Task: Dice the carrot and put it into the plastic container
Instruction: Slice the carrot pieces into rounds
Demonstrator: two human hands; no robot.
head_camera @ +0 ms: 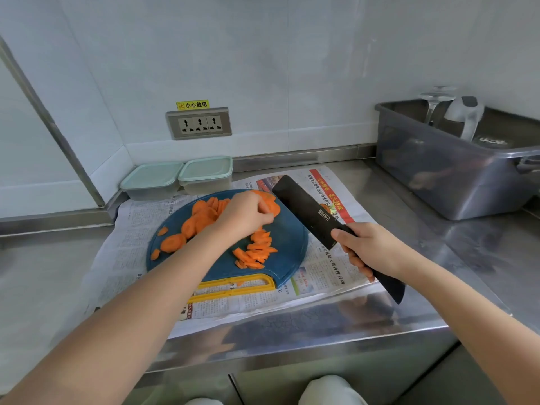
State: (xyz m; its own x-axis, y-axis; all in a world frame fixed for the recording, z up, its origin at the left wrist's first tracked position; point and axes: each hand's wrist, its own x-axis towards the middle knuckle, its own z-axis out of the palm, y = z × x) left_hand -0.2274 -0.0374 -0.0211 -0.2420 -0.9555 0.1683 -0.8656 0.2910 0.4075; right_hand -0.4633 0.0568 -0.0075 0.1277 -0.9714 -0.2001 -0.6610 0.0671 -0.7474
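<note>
**Stacking the slices before the next cut**

The steel counter (482, 258) carries a spread sheet of newspaper (140, 229), and on it lies the round blue cutting board with a yellow handle (289, 244). Two clear plastic containers with pale green lids (206, 173) stand closed against the wall, behind the board and apart from it, so no carrot is in them yet.

My right hand (371, 249) is wrapped firmly around the handle of the black cleaver (306, 209). Its blade is lifted and tilted over the right edge of the board, touching nothing.

My left hand (245, 217) reaches to the far side of the board, where its bent fingers and thumb pinch a few round orange carrot slices (270, 206). More slices lie loose on the left, and the thin carrot strips (255, 252) sit nearer to me.

I think the step now is to make a small flat stack. I should keep it low and even, tuck my fingertips back, and bring the blade down only when the stack is steady. The strips then need cross cuts.
</note>
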